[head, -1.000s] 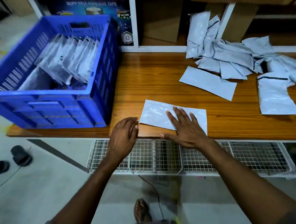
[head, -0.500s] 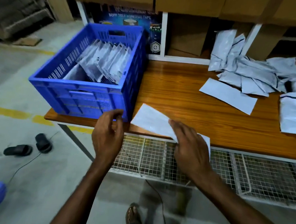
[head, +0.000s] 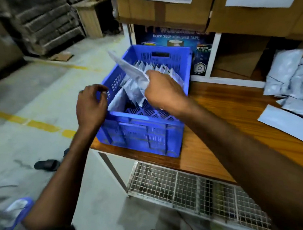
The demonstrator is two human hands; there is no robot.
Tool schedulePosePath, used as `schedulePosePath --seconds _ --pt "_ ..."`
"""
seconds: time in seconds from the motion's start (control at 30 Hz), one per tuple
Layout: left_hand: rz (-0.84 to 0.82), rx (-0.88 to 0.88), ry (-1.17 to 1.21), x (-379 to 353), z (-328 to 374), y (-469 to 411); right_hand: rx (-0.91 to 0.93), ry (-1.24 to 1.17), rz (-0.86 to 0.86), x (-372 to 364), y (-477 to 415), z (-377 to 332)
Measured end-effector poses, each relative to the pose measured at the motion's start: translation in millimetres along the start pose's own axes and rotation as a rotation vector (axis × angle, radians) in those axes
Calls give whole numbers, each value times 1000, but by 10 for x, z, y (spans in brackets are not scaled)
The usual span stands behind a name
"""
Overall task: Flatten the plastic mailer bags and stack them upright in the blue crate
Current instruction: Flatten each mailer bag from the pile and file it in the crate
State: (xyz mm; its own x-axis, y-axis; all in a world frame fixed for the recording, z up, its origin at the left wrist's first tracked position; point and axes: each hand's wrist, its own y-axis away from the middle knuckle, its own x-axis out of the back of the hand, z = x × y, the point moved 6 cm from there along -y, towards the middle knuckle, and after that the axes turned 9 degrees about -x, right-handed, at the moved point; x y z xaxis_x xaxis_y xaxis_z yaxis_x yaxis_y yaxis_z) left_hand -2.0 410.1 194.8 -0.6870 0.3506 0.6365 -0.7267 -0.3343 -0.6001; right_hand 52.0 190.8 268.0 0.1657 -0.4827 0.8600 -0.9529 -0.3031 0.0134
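The blue crate (head: 139,132) stands on the left end of the wooden table (head: 227,111). Several flattened mailer bags (head: 163,70) stand upright along its far side. My right hand (head: 163,91) reaches over the crate and grips a flat white mailer bag (head: 127,68), which juts up and to the left above the crate's left wall. My left hand (head: 91,105) hovers at the crate's near left corner with its fingers loosely curled, holding nothing. A heap of crumpled mailer bags (head: 296,81) lies at the table's far right, with one flat bag (head: 288,123) in front of it.
Cardboard boxes (head: 166,6) sit on a shelf above the table, and a tape carton (head: 175,37) stands behind the crate. A wire mesh rack (head: 194,194) hangs under the table edge. A black sandal (head: 47,164) lies on the floor to the left.
My right hand lifted the flat bag off the table's near edge and carried it left over the crate. My left hand moved up to the crate's near left corner.
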Motion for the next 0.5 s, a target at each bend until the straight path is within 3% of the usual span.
schedulePosePath --seconds 0.1,0.2,0.3,0.4,0.5 --pt "-205 24 -129 -139 -215 -291 -84 142 -324 -446 -441 -109" --pt "-234 60 -181 -188 -312 -517 -85 154 -459 -872 -715 -35" --pt "-289 13 -271 -268 -287 -557 -198 -25 -524 -1343 -896 19" --pt "-269 15 -273 -294 -318 -516 -376 -436 -613 -1850 -1057 -42" --pt "-225 80 -193 -277 -399 -508 -388 -580 -598 -2267 -1330 54"
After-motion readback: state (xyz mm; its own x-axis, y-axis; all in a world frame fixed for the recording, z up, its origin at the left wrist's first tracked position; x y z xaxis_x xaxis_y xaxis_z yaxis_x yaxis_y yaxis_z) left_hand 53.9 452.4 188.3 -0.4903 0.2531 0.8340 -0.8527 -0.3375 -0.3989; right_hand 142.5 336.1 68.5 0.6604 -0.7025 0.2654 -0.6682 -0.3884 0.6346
